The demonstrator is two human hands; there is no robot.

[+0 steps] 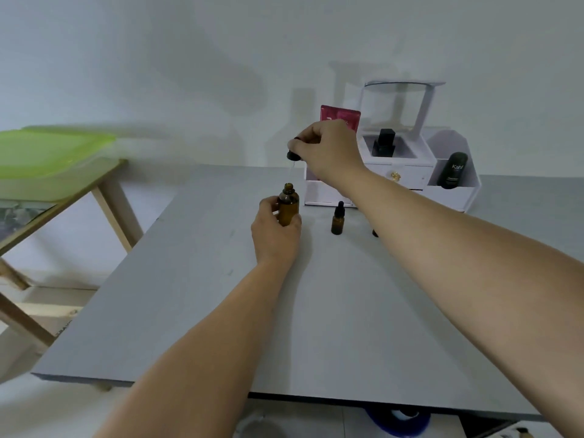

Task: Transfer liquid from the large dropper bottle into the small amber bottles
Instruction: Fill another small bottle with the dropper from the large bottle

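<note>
- One big bottle (288, 207), uncapped, gripped in my left hand (274, 230).
- One dropper (292, 159) pinched by my right hand (325, 148), above it.
- One small bottle (337, 219) capped, right of my left hand; my right forearm hides another.

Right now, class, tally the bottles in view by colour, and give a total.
Amber bottles: 2, the large open bottle in the left hand and the small capped bottle.
Black bottles: 2, one in the organiser, one labelled Kahf.
Total: 4

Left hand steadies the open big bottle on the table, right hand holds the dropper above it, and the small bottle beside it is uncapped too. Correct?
Not quite. In the head view the small bottle is capped with its black dropper top. The rest holds.
</note>
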